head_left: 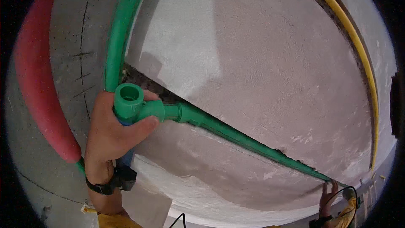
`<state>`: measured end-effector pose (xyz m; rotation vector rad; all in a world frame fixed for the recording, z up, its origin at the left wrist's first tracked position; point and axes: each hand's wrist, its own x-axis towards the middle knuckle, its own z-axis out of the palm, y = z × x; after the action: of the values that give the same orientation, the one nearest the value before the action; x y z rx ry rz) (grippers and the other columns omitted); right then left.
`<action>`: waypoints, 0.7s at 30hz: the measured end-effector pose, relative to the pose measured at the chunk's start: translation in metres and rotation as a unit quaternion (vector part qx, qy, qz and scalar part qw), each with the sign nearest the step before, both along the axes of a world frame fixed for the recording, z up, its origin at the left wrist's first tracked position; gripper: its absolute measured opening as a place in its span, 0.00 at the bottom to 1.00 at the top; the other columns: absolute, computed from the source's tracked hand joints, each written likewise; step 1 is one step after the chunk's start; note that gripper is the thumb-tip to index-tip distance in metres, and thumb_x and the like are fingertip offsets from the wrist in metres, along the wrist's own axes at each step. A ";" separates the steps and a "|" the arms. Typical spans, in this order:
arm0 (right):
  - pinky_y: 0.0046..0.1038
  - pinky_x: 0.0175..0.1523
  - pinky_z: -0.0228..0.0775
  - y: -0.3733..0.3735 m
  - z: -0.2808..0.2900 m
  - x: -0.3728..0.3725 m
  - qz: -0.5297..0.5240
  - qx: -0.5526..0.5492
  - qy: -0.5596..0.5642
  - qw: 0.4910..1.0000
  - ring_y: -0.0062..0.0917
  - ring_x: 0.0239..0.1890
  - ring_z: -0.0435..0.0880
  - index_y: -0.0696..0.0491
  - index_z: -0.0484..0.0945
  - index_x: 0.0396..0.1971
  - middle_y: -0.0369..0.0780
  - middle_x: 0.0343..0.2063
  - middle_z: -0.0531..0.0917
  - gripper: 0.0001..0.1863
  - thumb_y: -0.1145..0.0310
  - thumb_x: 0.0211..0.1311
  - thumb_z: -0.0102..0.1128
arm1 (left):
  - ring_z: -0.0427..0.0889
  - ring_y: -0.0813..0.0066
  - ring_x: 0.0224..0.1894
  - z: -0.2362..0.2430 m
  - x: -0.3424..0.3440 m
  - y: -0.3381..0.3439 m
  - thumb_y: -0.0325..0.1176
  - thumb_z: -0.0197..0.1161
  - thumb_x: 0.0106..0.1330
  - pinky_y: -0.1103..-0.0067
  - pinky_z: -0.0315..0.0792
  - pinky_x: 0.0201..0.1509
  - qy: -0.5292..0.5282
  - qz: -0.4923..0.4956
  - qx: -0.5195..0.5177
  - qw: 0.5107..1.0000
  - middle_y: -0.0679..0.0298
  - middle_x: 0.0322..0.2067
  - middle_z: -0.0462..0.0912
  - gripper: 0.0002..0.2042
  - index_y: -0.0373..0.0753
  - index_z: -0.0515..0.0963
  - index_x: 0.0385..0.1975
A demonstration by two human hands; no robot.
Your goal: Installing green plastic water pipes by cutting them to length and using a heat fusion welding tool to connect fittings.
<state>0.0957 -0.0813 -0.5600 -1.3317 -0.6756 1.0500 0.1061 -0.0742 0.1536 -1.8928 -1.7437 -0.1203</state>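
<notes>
My left hand (114,131) is closed round a green plastic elbow fitting (128,101), its round socket opening toward me. The fitting joins a long green pipe (236,137) that runs down to the right in a groove cut in the plastered wall. Close by the elbow is the lower end of an upright green pipe (117,55); whether they join is hidden. At the far lower right, small in view, my right hand (327,196) grips the long pipe near its far end. A greyish round thing (348,193) sits beside that hand; its kind is unclear.
A thick red sleeved pipe (44,80) hangs on the grey wall (71,50) at left. Along the right, a yellow pipe (358,44) runs in another groove. A thin black cable (356,196) loops by my right hand. Something blue (125,158) shows behind my left wrist.
</notes>
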 end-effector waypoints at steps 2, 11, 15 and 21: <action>0.30 0.61 0.65 0.011 -0.035 -0.012 0.040 0.008 -0.015 0.999 0.28 0.58 0.66 0.57 0.71 0.49 0.42 0.55 0.69 0.18 0.83 0.58 0.57 | 0.79 0.77 0.35 0.008 0.016 -0.014 0.28 0.71 0.44 0.79 0.72 0.42 0.000 0.012 0.029 1.000 0.63 0.32 0.81 0.15 0.35 0.79 0.34; 0.37 0.62 0.66 0.003 -0.100 -0.023 -0.011 0.105 0.432 0.895 0.31 0.58 0.68 0.59 0.73 0.49 0.42 0.58 0.65 0.14 0.75 0.65 0.52 | 0.79 0.77 0.36 0.008 0.015 0.002 0.27 0.72 0.42 0.79 0.72 0.42 0.023 0.033 0.012 0.999 0.63 0.34 0.82 0.19 0.33 0.78 0.36; 0.40 0.65 0.64 0.010 -0.011 0.005 0.076 0.175 0.287 0.939 0.32 0.62 0.65 0.58 0.72 0.51 0.42 0.59 0.64 0.15 0.70 0.68 0.48 | 0.78 0.79 0.33 0.006 0.016 -0.001 0.27 0.72 0.44 0.80 0.72 0.38 0.002 0.024 0.000 1.000 0.64 0.32 0.82 0.18 0.33 0.79 0.37; 0.42 0.65 0.62 0.010 -0.086 -0.013 0.069 0.197 0.248 0.946 0.31 0.61 0.66 0.58 0.66 0.56 0.42 0.58 0.67 0.20 0.61 0.70 0.47 | 0.77 0.82 0.30 0.017 0.016 0.002 0.27 0.71 0.47 0.83 0.70 0.35 0.011 0.036 -0.042 0.998 0.67 0.28 0.81 0.15 0.34 0.80 0.36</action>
<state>0.0830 -0.0710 -0.6462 -0.6419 -0.5601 1.2282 0.1223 -0.0726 0.1705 -1.8807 -1.8253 0.0003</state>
